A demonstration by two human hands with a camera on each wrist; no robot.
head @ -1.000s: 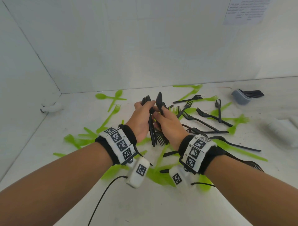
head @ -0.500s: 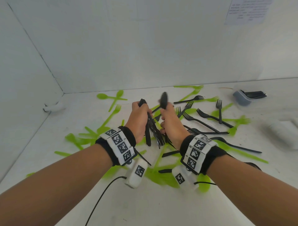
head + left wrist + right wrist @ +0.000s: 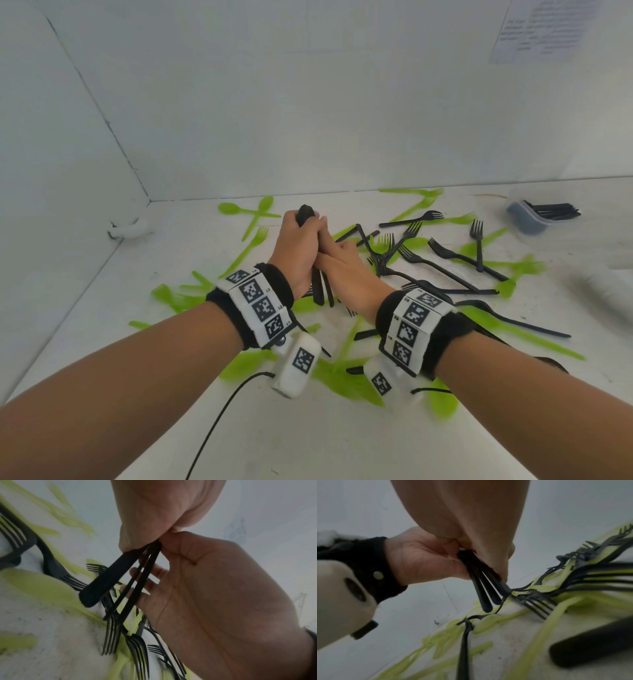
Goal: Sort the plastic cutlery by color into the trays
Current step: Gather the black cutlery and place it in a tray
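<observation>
Clutching black cutlery [image 3: 317, 284] in my left grip [image 3: 297, 251], my right grip [image 3: 346, 263] curls round the same bundle above the tabletop [image 3: 308, 428].

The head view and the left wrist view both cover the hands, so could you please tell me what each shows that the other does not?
Only the head view shows the grey tray of black cutlery far right. Only the left wrist view shows black fork tines hanging below the grip. Both show the left hand gripping the black cutlery bundle, the right hand against it, above scattered green cutlery.
</observation>
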